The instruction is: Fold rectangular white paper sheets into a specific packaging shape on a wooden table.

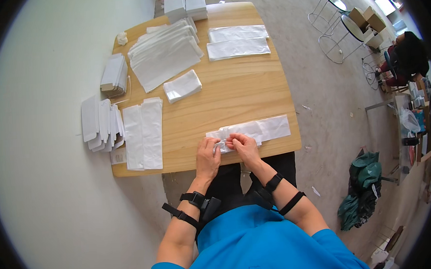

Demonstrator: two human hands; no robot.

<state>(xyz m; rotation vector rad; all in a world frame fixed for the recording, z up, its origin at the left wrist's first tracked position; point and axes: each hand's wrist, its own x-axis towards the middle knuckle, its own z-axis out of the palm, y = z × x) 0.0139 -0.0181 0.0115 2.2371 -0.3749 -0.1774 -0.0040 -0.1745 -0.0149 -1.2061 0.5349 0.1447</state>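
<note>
At the near edge of the pale wooden table [233,92], both hands pinch the left end of a long white plastic bag [254,130]: left hand [208,154] and right hand [242,146] closed on it (fingertips almost touching). Its long axis runs rightward, away from both hands.

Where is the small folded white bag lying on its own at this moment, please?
In the head view, the small folded white bag lies mid-table, left of centre, just below the big fanned stack of white bags.
</note>
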